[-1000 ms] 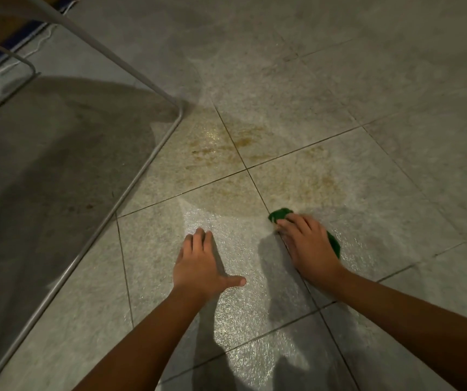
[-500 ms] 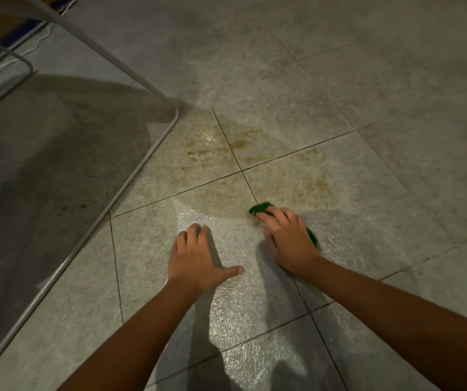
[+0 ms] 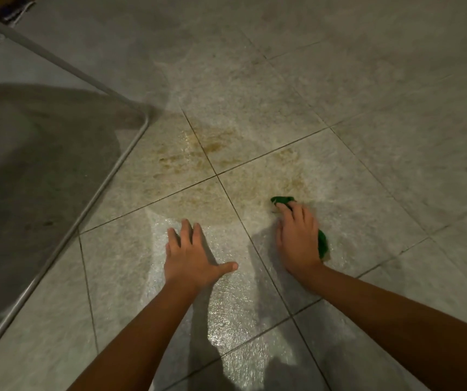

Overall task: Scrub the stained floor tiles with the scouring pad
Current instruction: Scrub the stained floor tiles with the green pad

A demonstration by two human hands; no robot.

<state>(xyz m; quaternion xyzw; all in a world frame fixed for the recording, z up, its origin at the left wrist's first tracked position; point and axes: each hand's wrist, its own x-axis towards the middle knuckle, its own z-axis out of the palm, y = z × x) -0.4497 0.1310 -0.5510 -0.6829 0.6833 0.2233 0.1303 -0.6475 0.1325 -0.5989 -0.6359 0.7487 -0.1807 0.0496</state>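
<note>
Nearest to the camera, two bare forearms reach forward over the grey floor tiles (image 3: 119, 277), and between them a wet patch (image 3: 226, 328) shines on the tile surface.

The left hand (image 3: 190, 258) lies palm down on the wet tile. Its fingers are straight and close together, the thumb is spread out to the side, and it holds nothing.

A little further and to the right, across a grout line, the right hand (image 3: 297, 238) rests on top of the green scouring pad (image 3: 283, 200) and presses it against the tile. The fingers lie almost flat over the pad, only slightly bent (the thumb is hard to see from here). One green corner of the pad shows in front of the fingertips, and another part shows beside the outer edge of the hand.

Beyond the pad, brownish stains (image 3: 198, 153) spread around the point where four tiles meet.

To the left, a bent metal tube (image 3: 108, 179) runs along the floor, with a dark shadow on its left side.
</note>
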